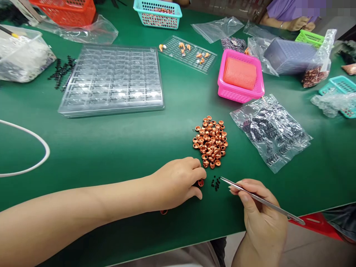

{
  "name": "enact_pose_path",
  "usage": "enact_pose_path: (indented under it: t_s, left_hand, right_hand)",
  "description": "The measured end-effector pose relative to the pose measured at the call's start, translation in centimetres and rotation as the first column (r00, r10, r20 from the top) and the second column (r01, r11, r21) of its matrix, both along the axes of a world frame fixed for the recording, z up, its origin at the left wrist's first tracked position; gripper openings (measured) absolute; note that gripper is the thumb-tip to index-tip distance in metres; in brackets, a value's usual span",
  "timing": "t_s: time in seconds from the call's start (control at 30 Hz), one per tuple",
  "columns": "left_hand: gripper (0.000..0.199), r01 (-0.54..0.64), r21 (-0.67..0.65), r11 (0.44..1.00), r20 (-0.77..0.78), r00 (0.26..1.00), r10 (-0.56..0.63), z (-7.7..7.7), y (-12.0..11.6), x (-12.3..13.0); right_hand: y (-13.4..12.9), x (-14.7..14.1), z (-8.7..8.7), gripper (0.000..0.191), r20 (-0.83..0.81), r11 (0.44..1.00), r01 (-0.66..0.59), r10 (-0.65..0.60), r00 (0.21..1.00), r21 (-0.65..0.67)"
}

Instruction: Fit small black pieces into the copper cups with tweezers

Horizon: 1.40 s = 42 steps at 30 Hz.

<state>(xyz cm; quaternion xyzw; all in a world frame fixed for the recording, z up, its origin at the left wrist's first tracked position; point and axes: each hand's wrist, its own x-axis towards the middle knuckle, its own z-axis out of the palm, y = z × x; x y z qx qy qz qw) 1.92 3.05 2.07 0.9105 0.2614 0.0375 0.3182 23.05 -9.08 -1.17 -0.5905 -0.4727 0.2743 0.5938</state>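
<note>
My left hand [180,183] rests on the green table [111,148], its fingertips at a copper-coloured piece [200,182] that is partly covered. The fingers look curled, with the thumb a little apart. My right hand [261,211] holds metal tweezers [267,203] between thumb and fingers, their tips beside several tiny black parts [216,183]. A heap of copper-coloured pieces [211,142] lies just beyond my left hand. Another such piece [164,212] shows in part below my left wrist.
Clear compartment trays [114,81] lie at the left back. A pink basket [240,94] with a red-orange block and a bag of black parts [274,133] are at the right. Farther back are a blue basket [158,20], a clear sheet [189,53] and a person's hands [302,24].
</note>
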Motion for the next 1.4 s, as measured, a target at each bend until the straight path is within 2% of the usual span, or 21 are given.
enact_pose_path:
  t_s: [0.13,0.37,0.53,0.67,0.73,0.9,0.97,1.1,1.4]
  left_hand:
    - [0.013,0.006,-0.056,0.998,-0.004,1.0,-0.006,0.2,0.2,0.0]
    - [0.007,0.007,-0.043,0.999,0.027,1.0,-0.006,-0.1,0.2,-0.1]
    - [0.008,-0.01,-0.047,0.999,0.125,0.992,0.016,-0.3,0.2,-0.3]
    - [0.008,-0.043,-0.046,0.998,0.212,0.976,0.052,-0.6,-0.3,0.0]
    - [0.009,-0.033,-0.047,0.998,0.238,0.97,0.044,-0.8,-0.7,0.3]
    - [0.007,-0.023,-0.08,0.997,0.255,0.966,0.043,-1.3,-1.1,0.6]
    - [0.005,-0.042,-0.107,0.993,0.254,0.965,0.068,-1.4,-1.0,0.7]
    - [0.004,-0.065,-0.161,0.985,0.282,0.953,0.11,-1.2,-0.6,0.7]
    - [0.008,-0.056,-0.181,0.982,0.28,0.954,0.106,-1.1,-0.4,0.7]
  right_hand:
    - [0.1,0.0,-0.1,0.013,-0.007,1.0,-0.01,0.01,1.0,-0.001]
    - [0.2,-0.1,-0.2,0.012,-0.026,1.0,0.014,-0.014,1.0,-0.004]
    - [-0.1,0.0,0.3,0.013,-0.022,1.0,0.004,-0.004,1.0,0.0]
    - [-1.1,0.5,0.6,0.017,0.058,0.997,-0.048,0.052,0.997,-0.058]
    - [-1.5,0.6,0.6,0.015,0.1,0.997,-0.018,0.026,0.995,-0.077]
    - [-1.6,0.0,0.5,0.011,0.221,0.968,0.151,-0.105,0.969,-0.201]
    - [-1.5,-0.4,0.5,0.009,0.242,0.966,0.176,-0.128,0.962,-0.189]
    - [-1.4,-0.8,0.3,0.005,0.25,0.974,0.172,-0.132,0.959,-0.146]
    - [-1.4,-0.7,0.3,0.005,0.284,0.977,0.122,-0.068,0.956,-0.177]
